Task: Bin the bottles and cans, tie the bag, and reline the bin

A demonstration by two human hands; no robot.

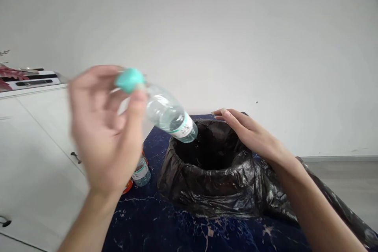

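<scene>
Head view: to your left is one white wooden cabinet [38, 145] with two dark metal handles in sight. Your dark blue, marble-patterned table [138, 222] carries one open container lined in crinkled black plastic [206, 193], its mouth upward, leaving you access from above. Your right hand [248, 130] lies with fingers extended, unclosed, at the far right rim, probably to steady the liner. Your left hand [112, 126] is pinched around the top of a clear, white-labelled plastic bottle [169, 112]; that grip seems to let the base slope down over the left part of the opening while your fingers stay outside. You have two such bottles visible: this one, and another [141, 174] on the table beside your left wrist. Near it are orange-red pieces [127, 187], partly hidden, so you can't count them. One teal plastic cap [130, 80] shows, at your left fingers.
</scene>
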